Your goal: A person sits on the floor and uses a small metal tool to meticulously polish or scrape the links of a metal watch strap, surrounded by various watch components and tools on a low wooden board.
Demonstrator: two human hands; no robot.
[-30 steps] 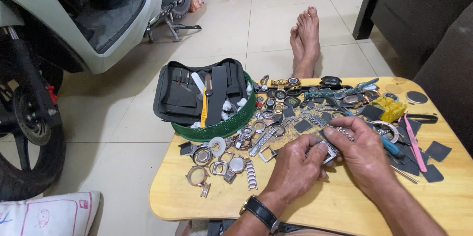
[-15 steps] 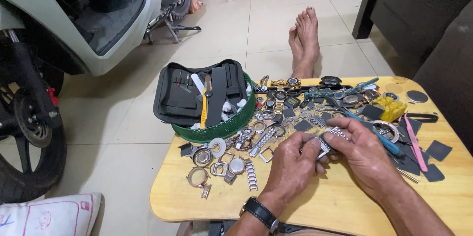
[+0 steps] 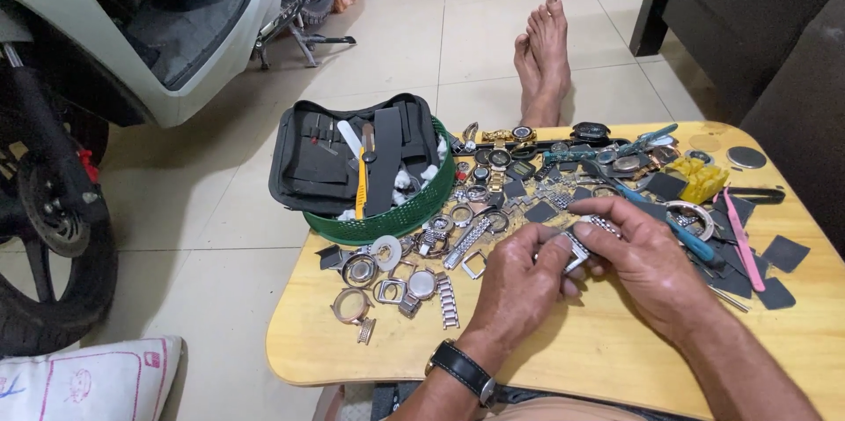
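Metal watch bracelet [image 3: 588, 236] pinched between my left hand [image 3: 519, 285] and right hand [image 3: 647, 258] fingers, right of green basket [image 3: 387, 219].

Silver metal watch band [image 3: 588, 236], green basket [image 3: 400, 219], black tool case [image 3: 326, 157], pale yellow wooden table [image 3: 598, 359], pink tweezers [image 3: 744, 241]

Silver metal watch band [image 3: 588, 236], pinched between both hands, above wooden table [image 3: 581, 351]

bright even daylight, soft shadows under the hands toward 6 o'clock, mild glare on floor tiles at 12 o'clock, sharp focus, slight wide-angle stretch at edges
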